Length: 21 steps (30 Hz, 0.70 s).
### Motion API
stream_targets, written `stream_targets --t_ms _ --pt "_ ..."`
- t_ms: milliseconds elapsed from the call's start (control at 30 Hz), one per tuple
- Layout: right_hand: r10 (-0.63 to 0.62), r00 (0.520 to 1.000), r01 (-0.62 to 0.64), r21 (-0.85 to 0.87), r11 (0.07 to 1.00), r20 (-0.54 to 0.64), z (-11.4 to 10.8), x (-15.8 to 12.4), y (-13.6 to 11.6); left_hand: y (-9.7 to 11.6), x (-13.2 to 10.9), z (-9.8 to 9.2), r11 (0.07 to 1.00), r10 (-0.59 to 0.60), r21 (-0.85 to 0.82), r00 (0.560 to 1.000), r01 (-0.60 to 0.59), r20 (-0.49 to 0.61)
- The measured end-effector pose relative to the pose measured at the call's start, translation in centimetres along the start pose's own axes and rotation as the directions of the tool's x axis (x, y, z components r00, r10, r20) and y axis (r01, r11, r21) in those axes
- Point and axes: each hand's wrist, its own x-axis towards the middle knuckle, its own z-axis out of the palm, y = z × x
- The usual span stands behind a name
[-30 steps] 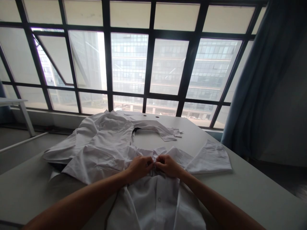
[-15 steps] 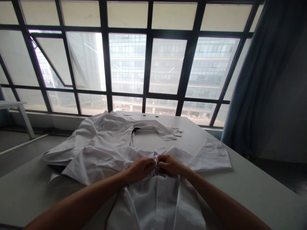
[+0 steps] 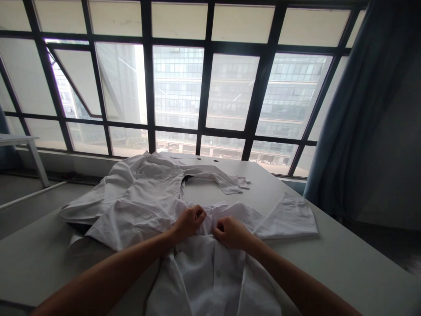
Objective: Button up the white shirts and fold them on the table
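A white button-up shirt (image 3: 197, 267) lies front side up before me, its buttoned placket running toward me with a button visible below my hands. My left hand (image 3: 189, 223) is closed, its curled fingers gripping cloth at the left of the collar area. Just across the placket, my right hand (image 3: 230, 231) pinches the shirt's front near the top. The fingertips of both hands are partly hidden by knuckles and folds. One sleeve (image 3: 289, 215) stretches out to the right, wrinkled.
Another white garment (image 3: 148, 184) lies rumpled at the back left, with a sleeve reaching right. Both rest on a white table (image 3: 348, 259). Beyond it stand large framed windows, one pane tilted. A dark blue curtain (image 3: 345, 131) hangs on the right; another table (image 3: 19, 139) is at left.
My hands have drawn apart: the left moved up and left, the right slightly down toward me. The cloth between them now shows more. The view has shifted slightly.
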Motion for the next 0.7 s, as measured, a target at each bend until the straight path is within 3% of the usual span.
stream_targets --t_ms 167,267,333,400,533,700 --pt "0.018 1.000 -0.019 0.184 0.983 0.006 -0.2 0.1 -0.2 0.4 -0.2 -0.5 1.000 -0.029 0.007 0.999 0.029 -0.029" --pt "-0.002 1.000 0.012 0.364 0.931 -0.028 -0.5 0.4 0.3 1.0 -0.6 -0.5 1.000 0.019 -0.006 0.991 -0.018 0.132" --pt "-0.040 0.997 0.064 0.431 0.900 -0.064 -0.4 0.5 0.5 1.5 -0.9 -0.3 0.994 0.087 -0.092 0.954 -0.063 0.286" --pt "-0.072 0.993 0.107 0.436 0.894 -0.095 -0.3 0.5 0.7 1.8 -1.2 0.0 0.980 0.145 -0.180 0.924 -0.085 0.354" --pt "-0.074 0.997 0.082 0.362 0.929 -0.035 -0.1 0.3 0.5 1.6 -1.5 0.5 0.974 0.162 -0.203 0.933 -0.099 0.321" --pt "0.015 0.998 -0.033 0.344 0.938 0.053 -0.2 -0.1 -0.1 1.2 -1.6 0.9 0.982 0.148 -0.153 0.947 -0.108 0.287"
